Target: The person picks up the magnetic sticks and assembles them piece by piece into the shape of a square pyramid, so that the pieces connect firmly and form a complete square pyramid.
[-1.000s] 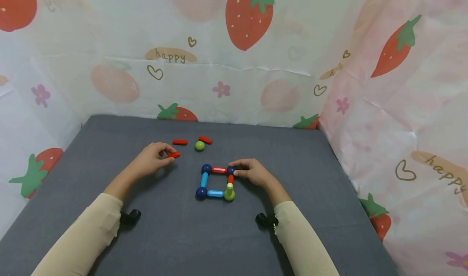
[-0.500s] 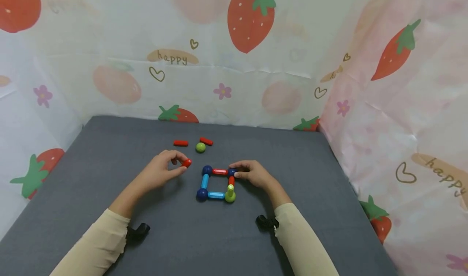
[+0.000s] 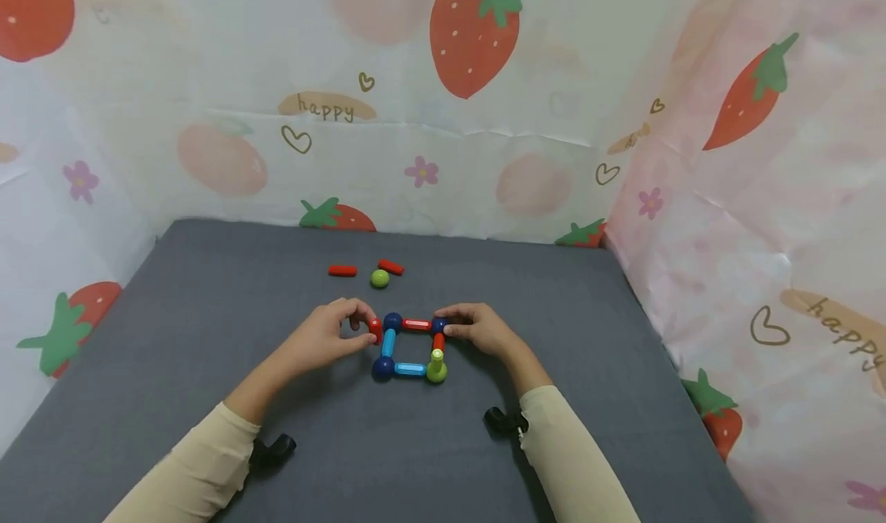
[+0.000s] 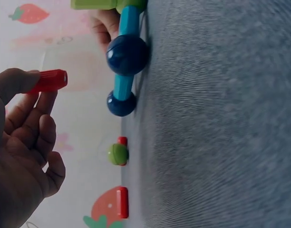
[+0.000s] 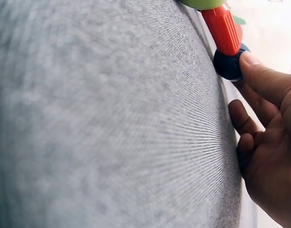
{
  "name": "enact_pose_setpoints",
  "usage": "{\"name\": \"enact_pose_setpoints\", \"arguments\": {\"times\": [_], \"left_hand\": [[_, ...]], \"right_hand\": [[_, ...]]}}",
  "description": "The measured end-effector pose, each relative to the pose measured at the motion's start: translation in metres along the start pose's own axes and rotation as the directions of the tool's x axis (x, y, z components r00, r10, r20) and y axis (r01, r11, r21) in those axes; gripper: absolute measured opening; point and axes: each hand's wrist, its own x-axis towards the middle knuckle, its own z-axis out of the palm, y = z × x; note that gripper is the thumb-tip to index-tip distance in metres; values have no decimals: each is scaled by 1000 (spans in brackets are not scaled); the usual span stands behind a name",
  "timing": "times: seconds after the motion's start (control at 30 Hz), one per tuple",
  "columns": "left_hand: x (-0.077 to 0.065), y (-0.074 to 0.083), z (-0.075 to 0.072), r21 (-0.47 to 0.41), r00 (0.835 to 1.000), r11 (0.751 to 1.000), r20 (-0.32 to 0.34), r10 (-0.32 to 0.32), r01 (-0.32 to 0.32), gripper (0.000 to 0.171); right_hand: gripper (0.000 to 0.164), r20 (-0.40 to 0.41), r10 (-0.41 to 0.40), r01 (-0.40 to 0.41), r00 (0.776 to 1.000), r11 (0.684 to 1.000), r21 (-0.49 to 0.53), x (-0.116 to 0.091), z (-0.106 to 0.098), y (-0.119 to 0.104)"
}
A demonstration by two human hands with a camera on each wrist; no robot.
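Observation:
My left hand (image 3: 331,333) pinches a short red rod (image 4: 49,80) between thumb and fingertips. The rod stands upright just left of a square frame of balls and rods lying on the table. My right hand (image 3: 482,328) pinches the frame's far-right dark blue ball (image 5: 228,62). Two more dark blue balls, far left (image 3: 392,321) and near left (image 3: 383,368), and a green ball (image 3: 435,372) form the other corners. Light blue rods (image 3: 410,369) make the left and near sides, red rods (image 3: 418,324) the far and right sides. A yellow-green rod (image 3: 437,356) rises from the green ball.
Behind the frame on the grey table (image 3: 443,454) lie two loose red rods, one at left (image 3: 342,271) and one at right (image 3: 391,266), with a loose green ball (image 3: 379,278) by the right one. A strawberry-print curtain (image 3: 443,146) borders the table's back and sides.
My left hand has carried the red rod right and nearer, up to the frame's left side, turning it from lying flat to upright. The right hand keeps its hold on the corner ball.

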Motion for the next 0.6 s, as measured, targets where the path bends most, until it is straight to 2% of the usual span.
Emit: {"name": "enact_pose_setpoints", "arguments": {"times": [0.2,0.4,0.6], "left_hand": [[0,-3,5,20,999,1000,34,-13,13,20],[-1,-3,11,23,999,999,38,22,-22,19],[1,-9,20,50,995,998,98,22,-27,16]], "right_hand": [[31,3,-1,1,1000,1000,3,0,1,-1],[31,-4,1,-1,1000,1000,2,1,2,0],[30,-3,9,-9,1000,1000,-12,1,0,-2]]}}
